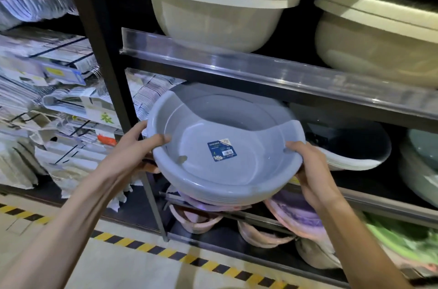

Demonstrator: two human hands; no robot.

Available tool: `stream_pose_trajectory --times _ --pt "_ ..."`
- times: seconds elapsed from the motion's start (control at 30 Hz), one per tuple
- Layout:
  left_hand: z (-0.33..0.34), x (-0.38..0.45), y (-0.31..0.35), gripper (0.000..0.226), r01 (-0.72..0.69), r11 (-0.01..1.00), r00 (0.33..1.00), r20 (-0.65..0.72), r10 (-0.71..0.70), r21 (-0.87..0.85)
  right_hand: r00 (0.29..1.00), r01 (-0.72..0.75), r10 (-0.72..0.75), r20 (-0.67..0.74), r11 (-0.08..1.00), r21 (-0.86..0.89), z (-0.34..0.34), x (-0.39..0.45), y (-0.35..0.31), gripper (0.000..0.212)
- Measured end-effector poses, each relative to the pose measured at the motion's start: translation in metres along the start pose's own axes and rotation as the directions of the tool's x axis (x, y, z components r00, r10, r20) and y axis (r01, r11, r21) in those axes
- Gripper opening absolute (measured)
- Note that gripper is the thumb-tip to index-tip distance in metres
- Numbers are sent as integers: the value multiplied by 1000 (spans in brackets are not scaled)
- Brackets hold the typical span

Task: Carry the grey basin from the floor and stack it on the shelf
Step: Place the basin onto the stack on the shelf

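Observation:
I hold a stack of grey-blue basins (196, 122) tilted toward me, halfway into the middle shelf (355, 196) of a black rack. A blue label is stuck inside the top basin. My left hand (139, 144) grips the left rim, thumb inside. My right hand (308, 165) clasps the right rim from below and outside. The basins' far edge sits under the shelf board above.
Cream basins (213, 16) stand on the upper shelf behind a clear plastic rail (260, 66). White basins (355, 158) and a pale green one (422, 170) lie to the right. Pink and purple basins (296, 220) fill the bottom shelf. Packaged hangers (47, 99) crowd the left rack. Yellow-black tape (166, 250) marks the floor.

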State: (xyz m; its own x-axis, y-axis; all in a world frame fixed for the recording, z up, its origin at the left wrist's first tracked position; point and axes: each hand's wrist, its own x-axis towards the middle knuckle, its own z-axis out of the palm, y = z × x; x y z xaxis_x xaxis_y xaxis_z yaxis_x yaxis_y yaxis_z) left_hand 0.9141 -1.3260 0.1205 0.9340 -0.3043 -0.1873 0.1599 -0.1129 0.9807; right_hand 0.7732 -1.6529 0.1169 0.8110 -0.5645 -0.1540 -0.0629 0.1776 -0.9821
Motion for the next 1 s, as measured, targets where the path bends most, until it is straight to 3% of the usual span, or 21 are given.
stream_pose_trajectory --times 0.33,0.47,0.73,0.9,1.0 --pt "0 44 -14 49 52 993 998 34 -48 -107 999 6 -6 -45 1000 -1 11 29 20 34" --pt "6 62 -19 52 58 987 998 46 -52 -149 993 -18 20 -116 1000 18 17 39 23 27" --pt "19 90 -31 42 -9 989 999 40 15 -147 989 17 -10 -148 999 44 19 59 28 25" --pt "23 104 -28 52 -33 987 999 33 39 -160 986 25 -19 -167 999 38 20 72 30 23" --pt "22 118 -29 55 -25 986 999 39 32 -163 987 36 -21 -158 995 94 23 80 32 37"
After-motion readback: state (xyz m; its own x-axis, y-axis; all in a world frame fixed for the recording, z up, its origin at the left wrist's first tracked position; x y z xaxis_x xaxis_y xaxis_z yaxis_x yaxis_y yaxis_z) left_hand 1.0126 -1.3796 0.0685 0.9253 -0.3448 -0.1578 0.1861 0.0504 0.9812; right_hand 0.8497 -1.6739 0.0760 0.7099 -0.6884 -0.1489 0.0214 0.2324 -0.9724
